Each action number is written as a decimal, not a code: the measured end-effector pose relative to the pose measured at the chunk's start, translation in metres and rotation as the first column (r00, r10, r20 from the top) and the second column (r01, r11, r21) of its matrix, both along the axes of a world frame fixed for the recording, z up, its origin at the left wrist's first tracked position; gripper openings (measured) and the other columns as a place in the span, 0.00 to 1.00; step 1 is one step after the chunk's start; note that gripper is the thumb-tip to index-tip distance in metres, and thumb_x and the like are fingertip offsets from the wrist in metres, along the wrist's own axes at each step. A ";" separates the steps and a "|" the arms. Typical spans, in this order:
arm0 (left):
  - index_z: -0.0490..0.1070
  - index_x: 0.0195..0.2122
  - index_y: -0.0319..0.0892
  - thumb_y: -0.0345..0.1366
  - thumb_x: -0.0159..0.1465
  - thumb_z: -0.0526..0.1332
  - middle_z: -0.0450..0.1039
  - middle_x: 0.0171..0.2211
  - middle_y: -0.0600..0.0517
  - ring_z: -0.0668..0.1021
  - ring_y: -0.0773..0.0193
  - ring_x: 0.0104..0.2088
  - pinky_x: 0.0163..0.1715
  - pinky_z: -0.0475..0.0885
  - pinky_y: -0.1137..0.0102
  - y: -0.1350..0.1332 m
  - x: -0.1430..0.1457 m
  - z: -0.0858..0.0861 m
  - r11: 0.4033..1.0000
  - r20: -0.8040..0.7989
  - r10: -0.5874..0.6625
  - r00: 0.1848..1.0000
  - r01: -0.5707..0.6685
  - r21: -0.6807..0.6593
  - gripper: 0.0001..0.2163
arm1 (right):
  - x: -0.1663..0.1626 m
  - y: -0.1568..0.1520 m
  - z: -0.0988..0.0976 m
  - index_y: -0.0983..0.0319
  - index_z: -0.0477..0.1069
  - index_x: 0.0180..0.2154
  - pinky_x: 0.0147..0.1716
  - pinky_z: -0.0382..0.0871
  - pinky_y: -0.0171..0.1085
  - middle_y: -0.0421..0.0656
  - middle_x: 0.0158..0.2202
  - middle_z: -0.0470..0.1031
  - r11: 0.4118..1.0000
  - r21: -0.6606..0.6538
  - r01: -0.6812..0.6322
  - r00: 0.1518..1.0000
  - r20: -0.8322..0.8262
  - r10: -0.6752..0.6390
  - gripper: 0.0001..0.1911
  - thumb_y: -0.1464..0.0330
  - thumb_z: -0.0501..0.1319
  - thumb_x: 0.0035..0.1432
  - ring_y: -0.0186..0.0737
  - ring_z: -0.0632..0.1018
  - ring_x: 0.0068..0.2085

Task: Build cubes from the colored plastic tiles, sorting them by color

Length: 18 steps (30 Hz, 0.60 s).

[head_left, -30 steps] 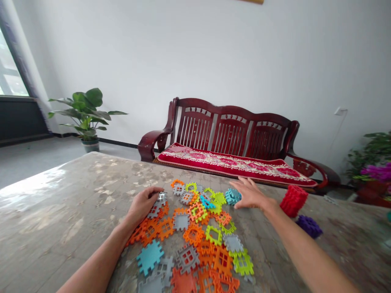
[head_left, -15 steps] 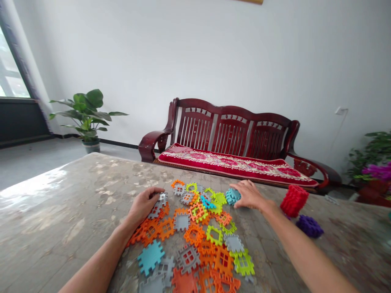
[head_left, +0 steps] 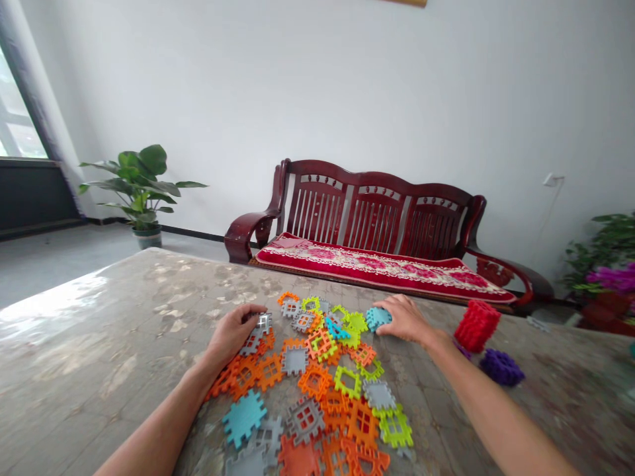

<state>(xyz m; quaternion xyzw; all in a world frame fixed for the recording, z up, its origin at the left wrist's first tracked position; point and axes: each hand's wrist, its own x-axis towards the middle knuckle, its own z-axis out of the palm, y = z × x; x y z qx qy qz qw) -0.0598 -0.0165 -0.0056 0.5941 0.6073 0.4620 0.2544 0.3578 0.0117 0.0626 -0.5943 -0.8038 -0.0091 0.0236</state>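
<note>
Many flat plastic building tiles with notched edges lie in a loose pile between my hands. My left hand point(head_left: 236, 334) is at the pile's far left, its thumb and forefinger closed at the edge of a grey window tile point(head_left: 264, 322). Below that hand are another grey tile point(head_left: 252, 344) and several orange tiles point(head_left: 270, 371). On the pile's far right, my right hand point(head_left: 403, 320) curls around a small stack of teal tiles point(head_left: 378, 319), which stands on the table. Its fingertips are partly hidden. A bright blue triangular piece point(head_left: 336, 328) lies left of the teal stack.
To the right stand a tall red tile stack point(head_left: 477, 326) and a lower purple stack point(head_left: 502, 367), near my right forearm. A patterned cloth covers the table point(head_left: 114, 344). Behind it are a wooden bench point(head_left: 377, 218) and a potted plant point(head_left: 143, 182).
Almost nothing differs. My right hand and the teal stack appear very slightly further left; my left hand stays in place.
</note>
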 end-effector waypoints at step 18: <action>0.78 0.38 0.43 0.43 0.52 0.59 0.79 0.30 0.54 0.77 0.60 0.31 0.33 0.71 0.69 0.003 -0.003 -0.004 0.999 0.031 -0.009 0.999 0.010 -0.033 0.16 | -0.010 0.014 -0.006 0.55 0.62 0.60 0.62 0.39 0.54 0.47 0.54 0.71 0.988 -0.109 -0.111 0.990 0.075 0.120 0.40 0.67 0.62 0.41 0.51 0.63 0.58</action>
